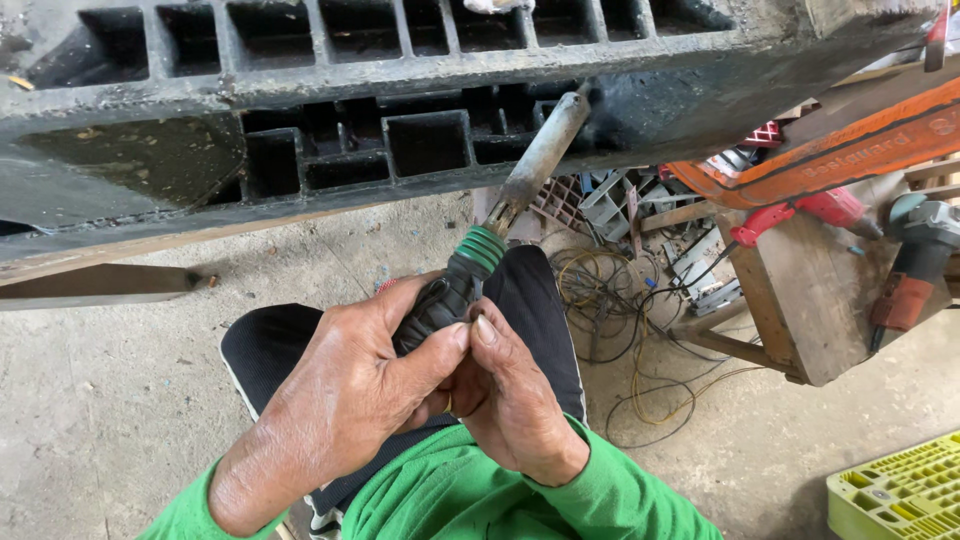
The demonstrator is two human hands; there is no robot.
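Head view: both hands' fingers [450, 345] curled tight round soldering iron [470, 270] handle.

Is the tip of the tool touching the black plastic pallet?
Touching. The head view shows the metal tip of the tool pressed against the black plastic pallet, with no gap visible.

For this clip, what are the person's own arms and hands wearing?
Both arms are in bright green long sleeves, pushed up at the cuffs. The left hand and right hand are bare, with no gloves. A thin ring seems to sit on one finger; no watch shows.
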